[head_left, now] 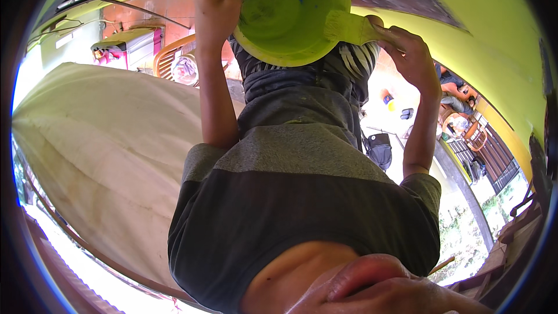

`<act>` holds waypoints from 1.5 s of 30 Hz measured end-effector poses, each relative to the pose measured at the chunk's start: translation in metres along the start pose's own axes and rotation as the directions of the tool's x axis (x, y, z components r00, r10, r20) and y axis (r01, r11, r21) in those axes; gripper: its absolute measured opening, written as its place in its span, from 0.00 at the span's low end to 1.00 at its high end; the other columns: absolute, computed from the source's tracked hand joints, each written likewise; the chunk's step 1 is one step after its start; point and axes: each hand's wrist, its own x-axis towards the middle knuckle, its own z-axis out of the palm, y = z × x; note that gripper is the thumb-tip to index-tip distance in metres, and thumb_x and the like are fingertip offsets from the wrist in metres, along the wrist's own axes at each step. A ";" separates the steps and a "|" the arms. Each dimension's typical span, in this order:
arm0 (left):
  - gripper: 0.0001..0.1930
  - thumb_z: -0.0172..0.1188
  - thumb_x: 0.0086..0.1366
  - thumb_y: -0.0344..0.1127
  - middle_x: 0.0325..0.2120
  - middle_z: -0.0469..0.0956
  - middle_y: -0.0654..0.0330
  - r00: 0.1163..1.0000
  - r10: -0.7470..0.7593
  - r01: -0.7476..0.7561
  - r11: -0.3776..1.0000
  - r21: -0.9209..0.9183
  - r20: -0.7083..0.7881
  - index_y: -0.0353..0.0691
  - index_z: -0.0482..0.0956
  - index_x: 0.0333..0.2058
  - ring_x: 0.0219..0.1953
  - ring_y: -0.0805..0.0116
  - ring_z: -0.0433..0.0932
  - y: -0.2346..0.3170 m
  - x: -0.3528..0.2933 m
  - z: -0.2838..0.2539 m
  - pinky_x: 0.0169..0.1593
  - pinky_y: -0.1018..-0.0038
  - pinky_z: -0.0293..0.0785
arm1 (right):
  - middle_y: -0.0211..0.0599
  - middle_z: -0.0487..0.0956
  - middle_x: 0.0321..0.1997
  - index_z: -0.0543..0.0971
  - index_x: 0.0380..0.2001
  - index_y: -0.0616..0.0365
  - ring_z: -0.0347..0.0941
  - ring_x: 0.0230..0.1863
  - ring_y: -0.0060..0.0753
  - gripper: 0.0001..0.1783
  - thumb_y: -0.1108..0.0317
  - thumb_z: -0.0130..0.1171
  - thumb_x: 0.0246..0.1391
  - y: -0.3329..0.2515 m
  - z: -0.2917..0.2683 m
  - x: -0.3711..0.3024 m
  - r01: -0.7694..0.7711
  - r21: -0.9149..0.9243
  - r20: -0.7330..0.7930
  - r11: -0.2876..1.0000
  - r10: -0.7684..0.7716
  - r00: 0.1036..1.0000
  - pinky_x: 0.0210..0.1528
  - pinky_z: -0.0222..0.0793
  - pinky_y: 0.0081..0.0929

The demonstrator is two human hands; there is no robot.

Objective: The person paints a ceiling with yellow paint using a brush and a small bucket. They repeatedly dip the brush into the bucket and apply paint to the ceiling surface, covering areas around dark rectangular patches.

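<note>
My left hand (220, 9) grips the left rim of a round lime-green basin (273, 52), its fingers curled over the edge. The basin is tilted so its inside faces me, with smeared green paint and darker marks on the bottom. At the basin's right rim is a flat paintbrush (343, 27), its bristles coated in the same green and lying over the edge. The fingers of my right hand (407, 52) are closed around the brush's handle.
A large beige sheet (116, 139) spreads along my left. Beyond it are a wooden chair (168, 58) and a covered box-like piece (131, 46). A lime-green wall (494, 35) rises on the right. A black bag (379, 150), dark sandals (407, 113) and a seated person (456, 102) are farther right.
</note>
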 end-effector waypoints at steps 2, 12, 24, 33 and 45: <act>0.19 0.56 0.74 0.42 0.41 0.86 0.54 1.000 0.014 -0.014 1.000 -0.012 0.014 0.34 0.82 0.54 0.43 0.70 0.81 0.000 0.002 0.000 0.50 0.71 0.75 | 0.39 0.85 0.51 0.84 0.55 0.47 0.81 0.44 0.46 0.18 0.62 0.63 0.63 0.001 -0.005 0.000 0.001 -0.038 0.027 0.999 0.000 1.000 0.49 0.76 0.36; 0.19 0.57 0.74 0.43 0.40 0.86 0.54 1.000 -0.016 0.016 1.000 -0.007 -0.006 0.34 0.82 0.53 0.43 0.69 0.81 0.001 -0.001 0.003 0.50 0.71 0.75 | 0.47 0.84 0.42 0.84 0.53 0.58 0.80 0.37 0.40 0.16 0.66 0.65 0.64 0.008 -0.019 -0.006 -0.015 -0.051 0.070 0.999 0.018 0.997 0.44 0.75 0.32; 0.19 0.57 0.74 0.43 0.40 0.86 0.53 1.000 -0.001 0.001 1.000 0.008 0.003 0.34 0.82 0.53 0.42 0.68 0.81 -0.002 0.003 0.001 0.50 0.71 0.75 | 0.25 0.71 0.29 0.79 0.50 0.65 0.64 0.30 0.18 0.19 0.58 0.52 0.74 0.017 -0.013 0.010 -0.219 0.477 0.142 0.851 0.171 0.975 0.34 0.63 0.19; 0.20 0.57 0.74 0.44 0.42 0.86 0.51 1.000 0.025 -0.025 1.000 0.007 0.003 0.34 0.81 0.55 0.45 0.67 0.82 -0.001 0.002 0.001 0.52 0.70 0.75 | 0.21 0.64 0.25 0.78 0.43 0.64 0.58 0.27 0.15 0.19 0.55 0.52 0.75 0.032 0.002 0.045 -0.166 0.452 0.146 0.876 0.111 0.983 0.30 0.59 0.18; 0.20 0.57 0.74 0.43 0.41 0.86 0.52 1.000 0.022 -0.022 1.000 0.003 -0.005 0.33 0.82 0.54 0.44 0.68 0.81 -0.003 0.002 0.001 0.51 0.71 0.75 | 0.26 0.71 0.26 0.80 0.52 0.64 0.63 0.29 0.21 0.21 0.55 0.53 0.73 0.033 -0.027 0.031 -0.175 0.069 0.145 0.982 0.164 0.976 0.35 0.64 0.25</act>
